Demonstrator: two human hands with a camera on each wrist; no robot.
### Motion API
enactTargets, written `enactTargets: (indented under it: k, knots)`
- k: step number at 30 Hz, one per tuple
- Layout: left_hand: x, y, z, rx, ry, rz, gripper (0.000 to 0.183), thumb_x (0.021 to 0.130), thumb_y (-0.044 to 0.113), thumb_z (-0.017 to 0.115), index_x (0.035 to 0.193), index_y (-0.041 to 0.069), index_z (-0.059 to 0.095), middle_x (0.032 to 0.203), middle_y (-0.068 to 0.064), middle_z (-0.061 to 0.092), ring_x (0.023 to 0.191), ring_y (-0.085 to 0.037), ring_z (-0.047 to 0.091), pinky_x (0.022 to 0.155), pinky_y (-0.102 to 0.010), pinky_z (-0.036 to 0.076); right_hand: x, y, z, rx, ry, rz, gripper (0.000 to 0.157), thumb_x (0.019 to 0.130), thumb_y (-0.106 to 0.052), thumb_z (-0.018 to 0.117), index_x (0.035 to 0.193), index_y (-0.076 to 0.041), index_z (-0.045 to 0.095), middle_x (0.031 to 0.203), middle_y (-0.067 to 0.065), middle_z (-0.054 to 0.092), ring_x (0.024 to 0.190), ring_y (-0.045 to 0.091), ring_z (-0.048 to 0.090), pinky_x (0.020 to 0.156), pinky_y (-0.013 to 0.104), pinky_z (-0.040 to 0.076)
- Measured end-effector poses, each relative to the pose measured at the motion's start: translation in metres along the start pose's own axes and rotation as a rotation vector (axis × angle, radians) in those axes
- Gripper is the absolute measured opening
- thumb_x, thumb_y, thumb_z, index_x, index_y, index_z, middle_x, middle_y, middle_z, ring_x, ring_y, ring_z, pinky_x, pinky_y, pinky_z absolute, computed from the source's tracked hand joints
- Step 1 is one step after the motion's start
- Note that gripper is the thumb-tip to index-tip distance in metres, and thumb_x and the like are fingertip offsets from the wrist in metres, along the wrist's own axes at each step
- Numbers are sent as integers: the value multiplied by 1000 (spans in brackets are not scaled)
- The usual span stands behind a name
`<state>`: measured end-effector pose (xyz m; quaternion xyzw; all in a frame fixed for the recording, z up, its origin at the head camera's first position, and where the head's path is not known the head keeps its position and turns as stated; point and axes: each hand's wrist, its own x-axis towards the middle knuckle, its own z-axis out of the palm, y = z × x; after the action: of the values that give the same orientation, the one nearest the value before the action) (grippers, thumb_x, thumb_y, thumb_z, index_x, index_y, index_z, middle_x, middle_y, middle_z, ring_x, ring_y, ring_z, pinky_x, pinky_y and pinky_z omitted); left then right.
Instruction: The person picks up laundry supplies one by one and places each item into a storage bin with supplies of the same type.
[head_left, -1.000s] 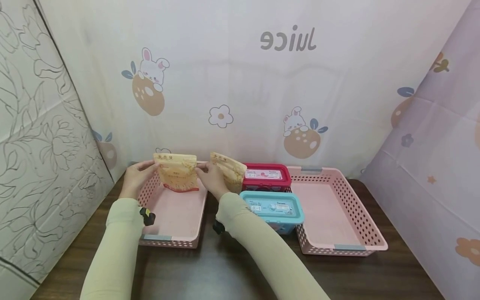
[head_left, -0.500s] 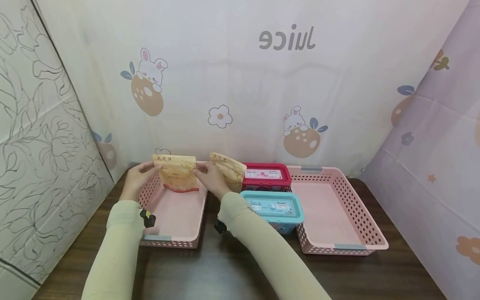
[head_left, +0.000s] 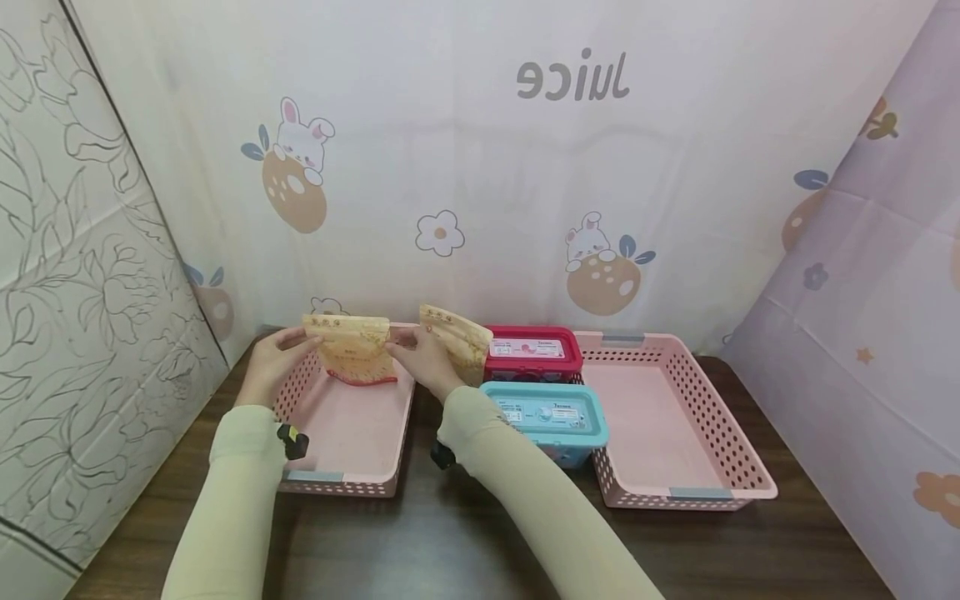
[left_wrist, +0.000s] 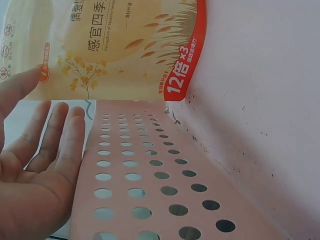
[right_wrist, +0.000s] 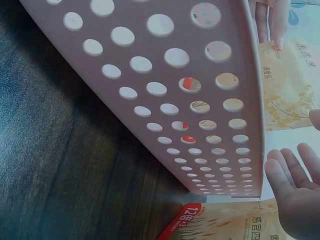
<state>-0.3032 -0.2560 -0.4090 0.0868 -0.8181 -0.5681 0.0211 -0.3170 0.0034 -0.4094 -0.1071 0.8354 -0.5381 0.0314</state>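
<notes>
A yellow stand-up pouch (head_left: 352, 346) with a red lower edge leans back at the far end of the left pink basket (head_left: 352, 433). My left hand (head_left: 276, 362) pinches its left edge; in the left wrist view the thumb (left_wrist: 22, 87) lies on the pouch's front. At the opposite edge, my right hand (head_left: 423, 358) pinches with thumb and finger. The right wrist view shows that hand's other fingers (right_wrist: 285, 172) stretched out beside the edge. A second matching pouch (head_left: 468, 342) stands right of the basket, partly hidden by my right hand.
A red lidded box (head_left: 531, 350) and a teal lidded box (head_left: 551, 414) sit between the two baskets. The right pink basket (head_left: 716, 417) has perforated walls. All stand on a dark wooden table (head_left: 375, 542), with a printed curtain (head_left: 480, 167) close behind.
The held pouch's top has tipped back and sunk slightly, while its red lower edge stays in place. Both hands have followed by a little. The second pouch, boxes and baskets have not moved.
</notes>
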Motion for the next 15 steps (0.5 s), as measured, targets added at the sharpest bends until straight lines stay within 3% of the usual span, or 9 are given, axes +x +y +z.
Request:
enactTargets:
  k: [9,15]
  knots:
    - [1,-1,1,-7,13,1,78,95,49,66,153,4,39,147,-22,48,136,-38,43,112,-51,37,-1,-2,1,12,-8,-24,35,98,-31,68,125,-8,65,117,4,65,110,19,61,92,36,53]
    - [-1,-1,0,18,-2,3,82,93,51,67,154,4,37,149,-22,45,139,-40,40,113,-56,33,-1,0,2,9,-9,-27,36,97,-33,68,125,-10,65,114,2,65,107,18,60,91,36,53]
